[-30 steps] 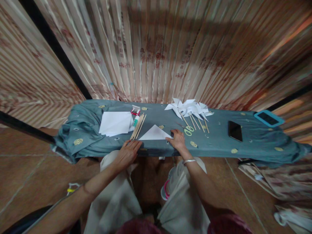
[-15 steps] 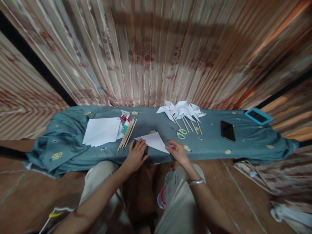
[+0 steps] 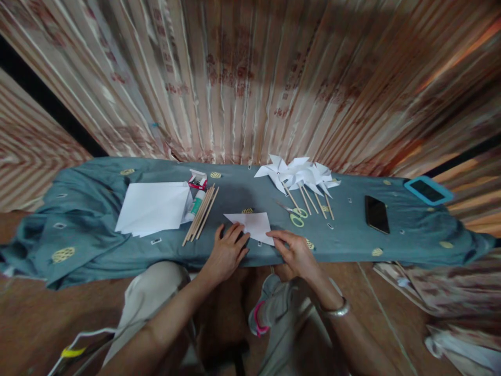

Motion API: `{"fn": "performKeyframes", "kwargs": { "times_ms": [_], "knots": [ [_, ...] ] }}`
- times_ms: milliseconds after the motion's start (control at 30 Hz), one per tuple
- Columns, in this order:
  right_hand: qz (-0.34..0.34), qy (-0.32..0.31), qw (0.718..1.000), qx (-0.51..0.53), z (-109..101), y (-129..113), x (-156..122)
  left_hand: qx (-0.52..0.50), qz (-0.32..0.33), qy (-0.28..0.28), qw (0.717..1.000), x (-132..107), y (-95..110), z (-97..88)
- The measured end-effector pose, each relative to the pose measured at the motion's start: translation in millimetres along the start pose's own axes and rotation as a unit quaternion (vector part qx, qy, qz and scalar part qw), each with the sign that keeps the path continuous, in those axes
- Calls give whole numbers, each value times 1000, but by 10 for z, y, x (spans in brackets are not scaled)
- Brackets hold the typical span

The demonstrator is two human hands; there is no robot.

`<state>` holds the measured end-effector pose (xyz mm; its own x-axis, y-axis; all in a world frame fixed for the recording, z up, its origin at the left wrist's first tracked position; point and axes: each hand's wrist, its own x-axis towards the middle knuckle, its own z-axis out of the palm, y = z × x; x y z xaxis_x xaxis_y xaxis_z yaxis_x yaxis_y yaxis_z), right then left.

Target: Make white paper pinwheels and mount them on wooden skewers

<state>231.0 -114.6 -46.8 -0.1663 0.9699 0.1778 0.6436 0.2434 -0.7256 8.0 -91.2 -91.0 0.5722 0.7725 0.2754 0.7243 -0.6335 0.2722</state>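
Observation:
A white sheet of paper (image 3: pixel 256 224), folded into a triangle, lies near the front edge of the cloth-covered table. My left hand (image 3: pixel 228 251) rests on its left part with the fingers spread. At the paper's right corner, my right hand (image 3: pixel 295 253) pinches the edge between thumb and fingers. Just left of my left hand lie several wooden sticks (image 3: pixel 201 214), beside a green and white glue stick (image 3: pixel 197 203). Scissors (image 3: pixel 296 214) with light green handles lie beyond my right hand.
White paper pinwheels (image 3: pixel 299 175) on sticks lie at the back. A stack of white paper (image 3: pixel 152 208) and a small red box (image 3: pixel 198 180) are on the left. Toward the right lie a black phone (image 3: pixel 377 214) and a blue-framed tablet (image 3: pixel 428 190). A pleated curtain (image 3: pixel 242 83) hangs behind the table.
The paper has turned slightly, and my right hand has shifted its hold at the right corner. My left hand stays on the paper. The whole view has moved a little.

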Motion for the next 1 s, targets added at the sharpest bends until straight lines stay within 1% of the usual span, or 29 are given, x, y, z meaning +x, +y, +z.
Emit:
{"fn": "performKeyframes", "kwargs": {
  "times_ms": [67,133,200,300,433,533,600,833,1000],
  "knots": [
    [-47,-9,997,-65,-67,-100,159,-3,-1,0,1000,6,0,0],
    [-75,-7,990,-118,-92,-181,345,-7,-2,1,1000,10,4,1],
    [-98,-31,986,-133,-65,-233,543,-12,0,-3,1000,7,5,1],
    [-102,-104,984,-99,68,-244,825,-20,6,-18,1000,-2,-2,-10],
    [-68,-133,985,-84,325,-170,1068,-32,-3,-40,999,-7,-11,-26],
    [-66,-128,984,-103,477,-111,1118,-34,-5,-42,999,-9,-10,-22],
    [-69,-124,982,-123,536,-90,1113,-33,-8,-38,999,-17,-7,-21],
    [-82,-119,975,-168,598,-103,1080,-25,-22,-30,999,-79,-7,-84],
    [-90,-82,976,-181,660,-126,1069,-29,-23,-40,999,-91,-12,-100]
  ]
}}
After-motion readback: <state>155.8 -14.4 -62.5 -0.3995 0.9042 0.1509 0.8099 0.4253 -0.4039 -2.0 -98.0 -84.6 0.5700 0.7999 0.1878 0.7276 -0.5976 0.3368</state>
